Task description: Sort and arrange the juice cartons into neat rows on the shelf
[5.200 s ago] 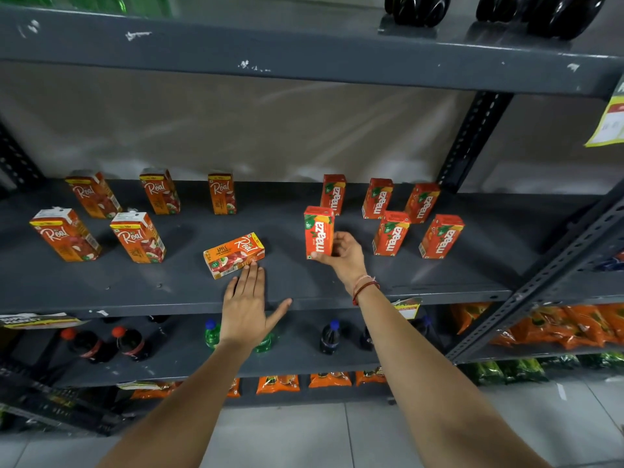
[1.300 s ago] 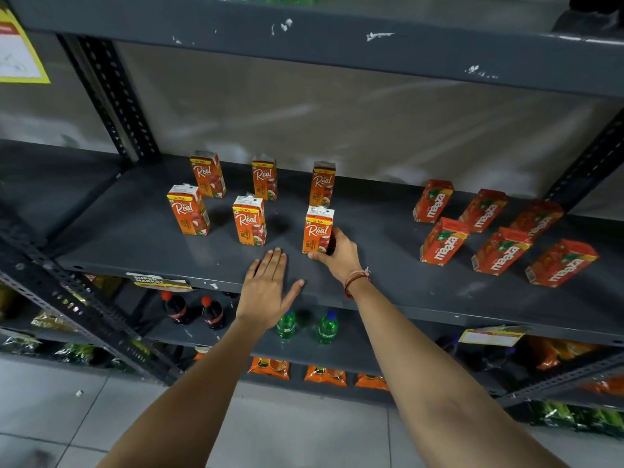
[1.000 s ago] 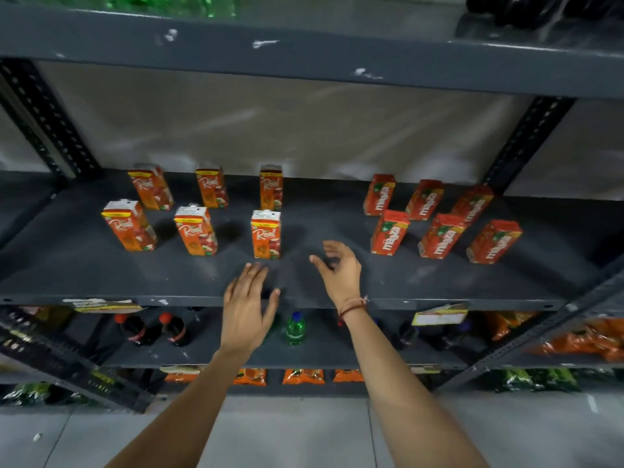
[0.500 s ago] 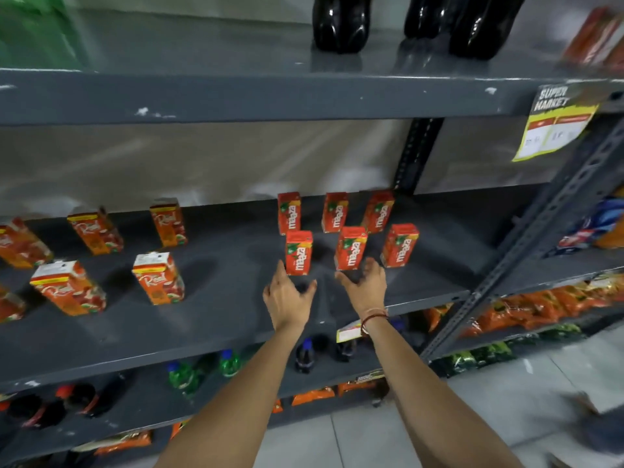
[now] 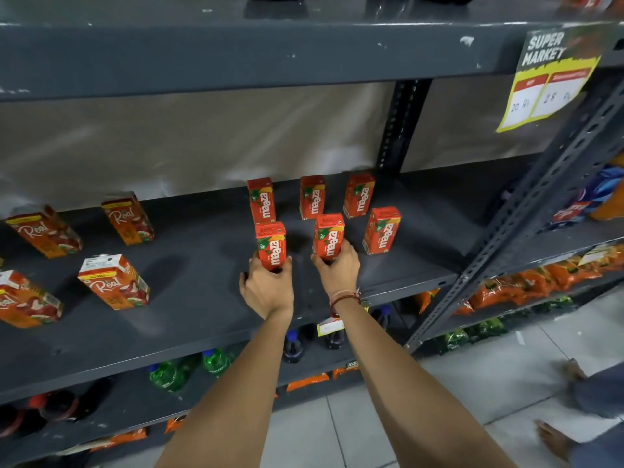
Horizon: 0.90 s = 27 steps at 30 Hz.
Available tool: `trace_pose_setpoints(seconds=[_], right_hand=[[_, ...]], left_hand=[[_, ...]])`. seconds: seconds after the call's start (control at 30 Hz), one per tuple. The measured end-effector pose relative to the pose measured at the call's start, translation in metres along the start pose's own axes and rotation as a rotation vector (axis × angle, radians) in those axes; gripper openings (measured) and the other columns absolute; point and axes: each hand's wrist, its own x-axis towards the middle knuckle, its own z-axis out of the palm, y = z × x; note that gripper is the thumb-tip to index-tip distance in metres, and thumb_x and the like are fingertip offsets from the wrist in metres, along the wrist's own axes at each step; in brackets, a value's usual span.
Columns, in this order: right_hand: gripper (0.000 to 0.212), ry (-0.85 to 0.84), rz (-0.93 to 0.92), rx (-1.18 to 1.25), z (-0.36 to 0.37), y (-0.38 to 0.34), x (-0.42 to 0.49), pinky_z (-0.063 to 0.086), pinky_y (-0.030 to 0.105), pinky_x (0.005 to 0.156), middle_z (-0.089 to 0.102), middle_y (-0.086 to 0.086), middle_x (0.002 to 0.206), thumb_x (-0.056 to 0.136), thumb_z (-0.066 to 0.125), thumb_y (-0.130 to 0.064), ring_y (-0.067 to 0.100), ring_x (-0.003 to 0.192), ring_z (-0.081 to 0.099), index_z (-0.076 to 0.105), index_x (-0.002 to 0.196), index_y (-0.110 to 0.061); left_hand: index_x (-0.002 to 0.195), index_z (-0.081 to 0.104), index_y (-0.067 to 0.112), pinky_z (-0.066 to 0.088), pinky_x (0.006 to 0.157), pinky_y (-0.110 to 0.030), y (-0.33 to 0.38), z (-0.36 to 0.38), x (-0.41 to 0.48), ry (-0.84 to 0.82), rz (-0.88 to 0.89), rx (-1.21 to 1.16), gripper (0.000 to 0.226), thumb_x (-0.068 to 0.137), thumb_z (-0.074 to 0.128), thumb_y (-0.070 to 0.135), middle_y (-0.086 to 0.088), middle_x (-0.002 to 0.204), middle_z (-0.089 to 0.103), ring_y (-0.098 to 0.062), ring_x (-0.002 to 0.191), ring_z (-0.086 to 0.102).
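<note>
Shelf: dark grey metal shelf, red Maaza cartons upright.
Left hand: fingers gripping front-left red Maaza carton.
Right hand: fingers gripping front-middle red Maaza carton.

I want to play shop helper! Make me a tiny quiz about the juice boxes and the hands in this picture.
1. How many Maaza cartons stand on the shelf?
2. True or false: the left hand rests flat on the shelf, holding nothing.
3. Which carton does the right hand grip? A) front middle Maaza carton B) a Real carton

Key: 1. Six. 2. False, it grips the front left Maaza carton. 3. A.
</note>
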Motion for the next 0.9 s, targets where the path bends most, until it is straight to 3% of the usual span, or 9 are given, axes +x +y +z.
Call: trace_pose_setpoints(seconds=[0.2, 0.73, 0.9], right_hand=[[0.051, 0.015, -0.011, -0.027, -0.002, -0.001, -0.006, 0.044, 0.035, 0.094, 0.063, 0.018, 0.114, 0.073, 0.077, -0.019, 0.03, 0.111, 0.054, 0.055, 0.114, 0.001], [0.056, 0.004, 0.024, -0.06, -0.001, -0.001, -0.009, 0.042, 0.035, 0.1, 0.059, 0.016, 0.121, 0.074, 0.077, -0.021, 0.029, 0.117, 0.051, 0.051, 0.12, -0.001], [0.063, -0.032, 0.017, -0.026, -0.008, 0.002, -0.016, 0.038, 0.037, 0.103, 0.056, 0.017, 0.126, 0.073, 0.078, -0.019, 0.03, 0.121, 0.048, 0.048, 0.124, 0.001]], left_hand=[[0.104, 0.063, 0.006, 0.047, 0.093, -0.051, 0.0, -0.006, -0.008, -0.005, -0.011, -0.005, 0.049, 0.069, 0.078, 0.038, -0.015, 0.089, 0.073, -0.033, 0.086, 0.064], [0.098, 0.062, 0.002, 0.046, 0.095, -0.052, -0.002, -0.008, -0.01, -0.042, 0.014, -0.003, 0.045, 0.068, 0.081, 0.028, -0.017, 0.091, 0.072, -0.034, 0.089, 0.064], [0.108, 0.058, 0.001, 0.042, 0.1, -0.049, -0.01, -0.015, -0.013, -0.094, 0.08, -0.034, 0.051, 0.069, 0.08, 0.026, -0.017, 0.105, 0.069, -0.034, 0.105, 0.06]])
